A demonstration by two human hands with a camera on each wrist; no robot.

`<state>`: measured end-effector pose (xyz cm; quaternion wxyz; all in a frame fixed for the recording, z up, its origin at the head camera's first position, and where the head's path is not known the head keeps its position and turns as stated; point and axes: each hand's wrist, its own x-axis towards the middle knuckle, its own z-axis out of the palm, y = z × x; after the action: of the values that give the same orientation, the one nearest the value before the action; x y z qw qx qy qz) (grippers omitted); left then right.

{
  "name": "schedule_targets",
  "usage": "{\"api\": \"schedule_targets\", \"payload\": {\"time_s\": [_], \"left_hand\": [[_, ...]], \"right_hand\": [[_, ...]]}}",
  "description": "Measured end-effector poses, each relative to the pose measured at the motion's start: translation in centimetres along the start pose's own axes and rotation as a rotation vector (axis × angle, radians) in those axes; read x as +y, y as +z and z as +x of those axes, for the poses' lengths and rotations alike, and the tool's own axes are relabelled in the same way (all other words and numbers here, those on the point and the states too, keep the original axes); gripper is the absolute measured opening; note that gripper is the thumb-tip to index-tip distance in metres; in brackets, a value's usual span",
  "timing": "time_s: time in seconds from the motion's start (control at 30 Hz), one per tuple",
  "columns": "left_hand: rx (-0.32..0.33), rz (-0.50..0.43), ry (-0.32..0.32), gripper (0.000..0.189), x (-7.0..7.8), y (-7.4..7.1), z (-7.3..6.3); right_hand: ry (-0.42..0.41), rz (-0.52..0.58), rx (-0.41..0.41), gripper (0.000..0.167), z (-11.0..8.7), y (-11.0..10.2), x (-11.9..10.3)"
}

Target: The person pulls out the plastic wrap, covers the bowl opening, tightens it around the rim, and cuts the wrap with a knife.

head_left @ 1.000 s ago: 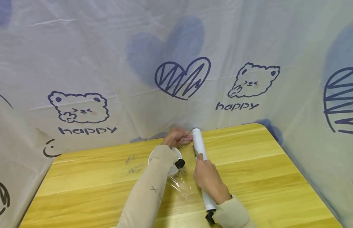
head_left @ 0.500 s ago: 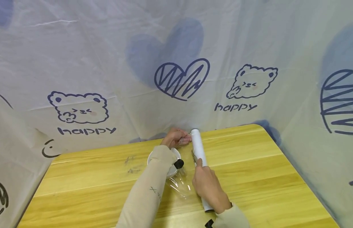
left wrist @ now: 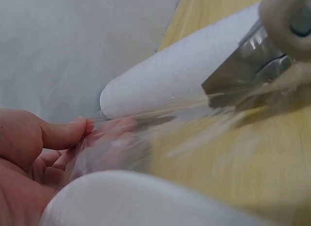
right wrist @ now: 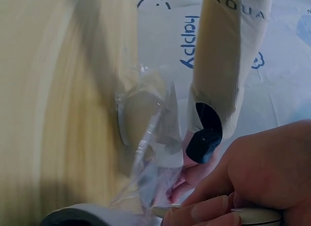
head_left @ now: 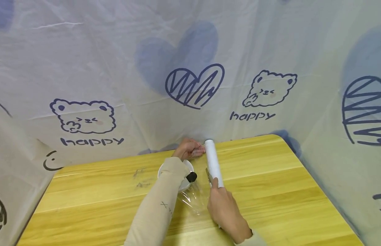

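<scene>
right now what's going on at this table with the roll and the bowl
A person is pulling clear film off a white roll of plastic wrap lying on the wooden table. The left hand pinches the film's free edge at the far end of the roll, stretching it over a small white bowl. The right hand grips the near part of the roll, by its cutter. The film is not yet torn off.

A yellow wooden table (head_left: 270, 177) carries a white bowl (head_left: 166, 169) near its far edge, with a white roll of cling film (head_left: 213, 162) lying just right of it.
</scene>
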<state>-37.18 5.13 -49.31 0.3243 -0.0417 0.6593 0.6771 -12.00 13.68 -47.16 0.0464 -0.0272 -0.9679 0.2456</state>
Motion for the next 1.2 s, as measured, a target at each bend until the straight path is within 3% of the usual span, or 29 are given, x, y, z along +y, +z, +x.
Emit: {"api": "schedule_targets", "payload": {"time_s": [0.73, 1.2], "left_hand": [[0.001, -0.014, -0.012, 0.029, 0.3, 0.1, -0.4], [0.002, 0.032, -0.046, 0.033, 0.2, 0.2, -0.1]], "right_hand": [[-0.014, 0.001, -0.013, 0.054, -2.7, -0.4, 0.4], [-0.048, 0.052, -0.050, 0.054, -4.7, -0.9, 0.9]]}}
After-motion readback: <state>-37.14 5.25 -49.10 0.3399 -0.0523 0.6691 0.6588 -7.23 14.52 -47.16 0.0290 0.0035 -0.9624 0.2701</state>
